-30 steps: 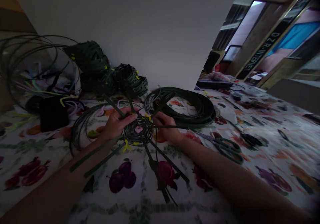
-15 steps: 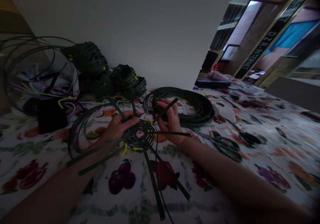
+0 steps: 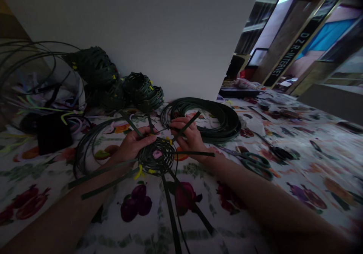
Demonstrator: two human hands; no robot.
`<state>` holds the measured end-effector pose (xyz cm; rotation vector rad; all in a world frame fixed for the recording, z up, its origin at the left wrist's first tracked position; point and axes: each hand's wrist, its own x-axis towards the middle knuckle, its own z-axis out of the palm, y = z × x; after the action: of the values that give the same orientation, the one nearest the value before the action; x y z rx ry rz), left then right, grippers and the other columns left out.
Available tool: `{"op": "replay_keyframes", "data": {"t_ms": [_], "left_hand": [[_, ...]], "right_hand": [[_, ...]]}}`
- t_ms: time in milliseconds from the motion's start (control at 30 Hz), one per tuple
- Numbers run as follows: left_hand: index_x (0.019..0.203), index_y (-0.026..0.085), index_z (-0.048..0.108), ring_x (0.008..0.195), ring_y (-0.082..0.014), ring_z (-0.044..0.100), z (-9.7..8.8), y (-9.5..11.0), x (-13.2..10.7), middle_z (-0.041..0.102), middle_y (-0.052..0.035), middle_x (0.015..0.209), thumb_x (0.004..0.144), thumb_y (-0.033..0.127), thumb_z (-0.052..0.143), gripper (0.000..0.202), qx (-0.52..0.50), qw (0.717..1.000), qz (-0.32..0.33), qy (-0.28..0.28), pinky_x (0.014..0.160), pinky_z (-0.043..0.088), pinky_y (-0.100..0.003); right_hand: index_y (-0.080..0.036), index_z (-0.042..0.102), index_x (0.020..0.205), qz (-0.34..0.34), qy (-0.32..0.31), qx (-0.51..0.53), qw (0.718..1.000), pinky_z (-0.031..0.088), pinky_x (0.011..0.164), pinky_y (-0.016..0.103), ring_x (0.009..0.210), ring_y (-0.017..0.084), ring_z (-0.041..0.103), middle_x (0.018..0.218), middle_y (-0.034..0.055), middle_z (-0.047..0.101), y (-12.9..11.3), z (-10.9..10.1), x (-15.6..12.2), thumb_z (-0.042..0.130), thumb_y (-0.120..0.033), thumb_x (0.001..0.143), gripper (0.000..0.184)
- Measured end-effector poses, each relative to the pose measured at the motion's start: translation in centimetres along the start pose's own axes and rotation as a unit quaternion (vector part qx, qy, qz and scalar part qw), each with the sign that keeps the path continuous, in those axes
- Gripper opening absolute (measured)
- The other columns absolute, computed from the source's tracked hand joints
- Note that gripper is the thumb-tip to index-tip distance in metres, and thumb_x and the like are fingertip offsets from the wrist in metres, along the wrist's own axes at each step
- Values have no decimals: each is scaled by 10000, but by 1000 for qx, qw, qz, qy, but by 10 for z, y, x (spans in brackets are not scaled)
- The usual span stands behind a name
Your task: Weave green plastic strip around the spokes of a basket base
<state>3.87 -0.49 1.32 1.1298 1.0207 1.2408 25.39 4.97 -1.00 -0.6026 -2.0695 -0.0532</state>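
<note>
Woven spiral disc [image 3: 155, 158]; between left grip [image 3: 132, 146], right grip [image 3: 188, 134] (both touching)

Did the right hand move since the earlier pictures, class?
Yes: the right hand has moved forward and up the view, its fingers now reaching further over the coil of dark strips.

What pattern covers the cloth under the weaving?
The cloth: white with purple plums, red flowers, green leaves; clearest in the head view.

The right hand [image 3: 188, 137] has lifted from the woven disc's [image 3: 149, 159] edge. Its fingers [image 3: 181, 124] now curl around a dark strip [image 3: 193, 119].
</note>
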Motion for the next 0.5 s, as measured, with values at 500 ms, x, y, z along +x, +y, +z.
{"op": "replay_keyframes", "data": {"t_ms": [500], "left_hand": [[862, 170, 707, 560, -130, 608, -8, -2, 3, 668, -3, 695, 612, 341, 879, 348, -13, 998, -46, -50, 516, 485, -219]], "right_hand": [[-183, 607, 1142, -52, -31, 45, 997, 501, 869, 370, 988, 216, 624, 1010, 115, 674, 2, -2, 1, 474, -174, 956, 228]]}}
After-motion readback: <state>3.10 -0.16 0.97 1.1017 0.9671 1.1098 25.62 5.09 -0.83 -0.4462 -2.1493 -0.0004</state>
